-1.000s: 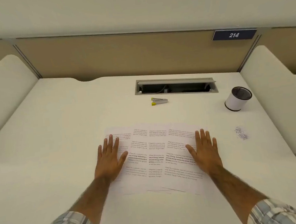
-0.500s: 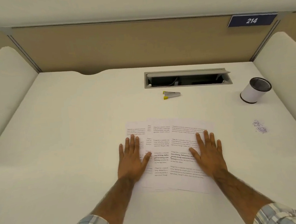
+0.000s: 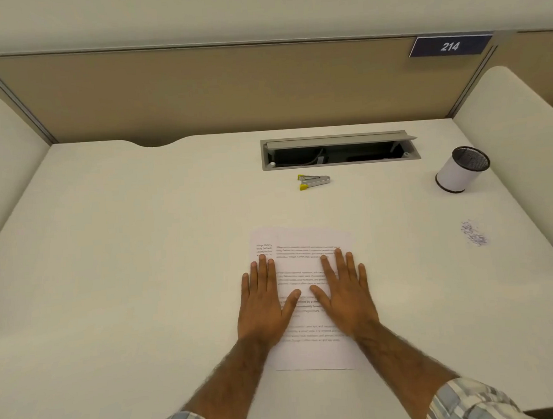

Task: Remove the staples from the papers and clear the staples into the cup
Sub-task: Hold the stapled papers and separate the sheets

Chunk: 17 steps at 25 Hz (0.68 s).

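Printed papers [image 3: 305, 263] lie gathered into one overlapping stack in the middle of the white desk. My left hand [image 3: 263, 303] presses flat on the stack's left edge, fingers straight. My right hand [image 3: 346, 294] lies flat on its right half, fingers spread. A small pile of loose staples [image 3: 475, 233] sits on the desk far to the right. Beyond the pile stands a white cup [image 3: 460, 170] with a dark mesh rim. A metal staple remover [image 3: 313, 181] with yellow tips lies past the papers.
An open cable tray [image 3: 339, 151] is sunk into the desk behind the staple remover. White side dividers [image 3: 511, 121] flank the desk, and a tan back panel carries a "214" sign [image 3: 450, 46]. The desk [image 3: 124, 252] stretches bare to the left.
Both hands slid toward each other, pushing the fanned-out sheets together into a narrower stack. The view also shifted.
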{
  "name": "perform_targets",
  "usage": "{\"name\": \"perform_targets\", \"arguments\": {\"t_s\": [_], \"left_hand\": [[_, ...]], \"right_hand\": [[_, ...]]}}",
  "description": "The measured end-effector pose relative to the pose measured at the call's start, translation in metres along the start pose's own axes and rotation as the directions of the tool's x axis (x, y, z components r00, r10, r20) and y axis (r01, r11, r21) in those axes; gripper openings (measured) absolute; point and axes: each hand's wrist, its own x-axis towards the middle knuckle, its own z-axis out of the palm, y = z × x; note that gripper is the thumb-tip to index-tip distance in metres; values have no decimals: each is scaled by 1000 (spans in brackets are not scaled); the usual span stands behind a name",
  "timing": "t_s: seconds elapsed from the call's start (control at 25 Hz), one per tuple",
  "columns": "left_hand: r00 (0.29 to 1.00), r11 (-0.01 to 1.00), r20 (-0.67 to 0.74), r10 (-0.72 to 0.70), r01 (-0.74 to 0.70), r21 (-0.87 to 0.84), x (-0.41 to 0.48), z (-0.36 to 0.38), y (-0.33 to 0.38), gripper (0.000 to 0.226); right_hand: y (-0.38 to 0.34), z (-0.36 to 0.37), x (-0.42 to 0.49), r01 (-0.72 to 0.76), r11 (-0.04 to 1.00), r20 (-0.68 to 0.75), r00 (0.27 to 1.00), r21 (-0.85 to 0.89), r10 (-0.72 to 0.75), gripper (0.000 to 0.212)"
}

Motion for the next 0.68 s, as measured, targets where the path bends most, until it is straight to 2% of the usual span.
{"name": "perform_targets", "arguments": {"t_s": [0.12,0.2,0.28,0.4,0.52,0.68], "left_hand": [[1000,999,1,29,-29,32,6,4,4,93],[999,998,3,34,-34,52,8,7,5,91],[999,996,16,39,-41,83,9,8,5,90],[999,995,24,46,-48,91,12,7,4,92],[998,994,26,49,-51,93,16,7,5,92],[999,995,19,46,-48,93,15,7,6,91]], "right_hand": [[-15,0,6,92,995,26,995,24,-93,79],[-16,-4,18,114,987,8,993,115,-115,78],[-6,-13,40,73,984,-27,997,163,-69,80],[10,-28,68,-31,990,44,999,140,25,88],[16,-32,76,-21,994,94,996,109,11,93],[15,-54,80,-19,977,72,997,212,3,94]]}}
